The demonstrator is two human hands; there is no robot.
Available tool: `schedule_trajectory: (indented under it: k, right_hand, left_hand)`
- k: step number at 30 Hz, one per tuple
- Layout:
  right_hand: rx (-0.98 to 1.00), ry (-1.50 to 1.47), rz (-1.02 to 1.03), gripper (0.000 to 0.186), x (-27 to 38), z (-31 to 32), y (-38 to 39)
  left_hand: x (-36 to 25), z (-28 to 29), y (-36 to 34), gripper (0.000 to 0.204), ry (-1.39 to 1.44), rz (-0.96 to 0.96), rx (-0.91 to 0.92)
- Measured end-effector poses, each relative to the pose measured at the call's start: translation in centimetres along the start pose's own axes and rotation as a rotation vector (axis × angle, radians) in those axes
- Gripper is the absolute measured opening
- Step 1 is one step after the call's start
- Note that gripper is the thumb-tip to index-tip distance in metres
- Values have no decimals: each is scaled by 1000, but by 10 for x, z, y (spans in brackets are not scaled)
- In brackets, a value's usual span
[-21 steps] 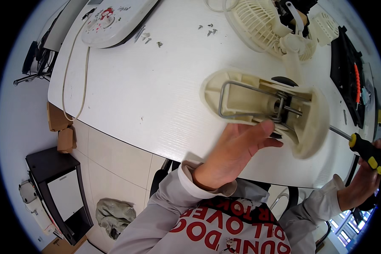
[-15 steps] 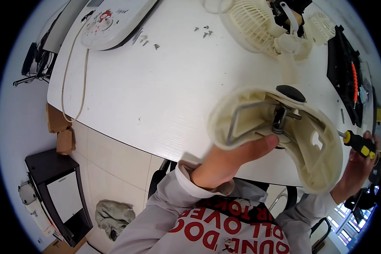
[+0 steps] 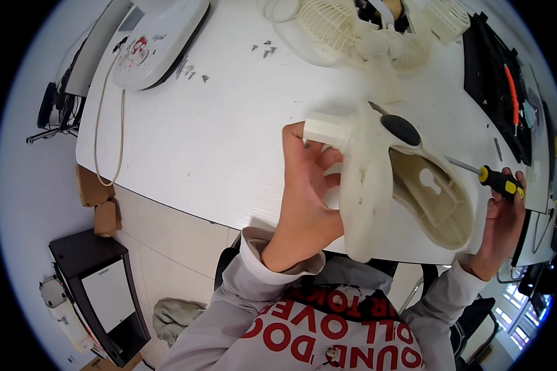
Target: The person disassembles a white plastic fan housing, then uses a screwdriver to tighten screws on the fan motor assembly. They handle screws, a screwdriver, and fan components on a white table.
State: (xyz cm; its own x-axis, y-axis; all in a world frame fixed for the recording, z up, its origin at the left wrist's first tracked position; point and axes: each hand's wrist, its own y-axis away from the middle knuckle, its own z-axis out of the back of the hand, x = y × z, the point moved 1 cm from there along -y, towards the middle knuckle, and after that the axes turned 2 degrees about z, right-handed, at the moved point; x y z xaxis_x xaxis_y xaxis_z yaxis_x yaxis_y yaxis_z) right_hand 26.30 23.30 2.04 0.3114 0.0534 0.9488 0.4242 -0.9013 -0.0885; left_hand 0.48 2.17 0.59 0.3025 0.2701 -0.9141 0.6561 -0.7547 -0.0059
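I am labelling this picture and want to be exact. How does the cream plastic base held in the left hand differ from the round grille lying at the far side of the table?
The cream plastic base is lifted off the white table and tilted on edge in the left hand; the round grille lies on the table, untouched. The base is a solid hollow shell; the grille is slatted. Both are cream plastic.

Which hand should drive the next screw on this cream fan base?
Right. The right hand grips the screwdriver, its tip toward the fan base; the left hand is occupied holding that base tilted up.
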Motion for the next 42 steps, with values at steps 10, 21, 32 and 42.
schedule_trajectory:
  k: [10, 21, 32, 42]
  right_hand:
    - [-49, -101, 11, 38, -11, 15, 11]
    - [-137, 7, 21, 37, -15, 6, 13]
    - [-107, 84, 29, 37, -15, 5, 14]
    - [-106, 118, 21, 38, -15, 6, 14]
  left_hand:
    - [-9, -6, 0, 87, -106, -107, -59]
    - [-15, 9, -14, 64, -609, -661, 229]
    - [-14, 11, -6, 57, -682, -690, 212]
    - [-37, 1, -12, 42, -932, -860, 202]
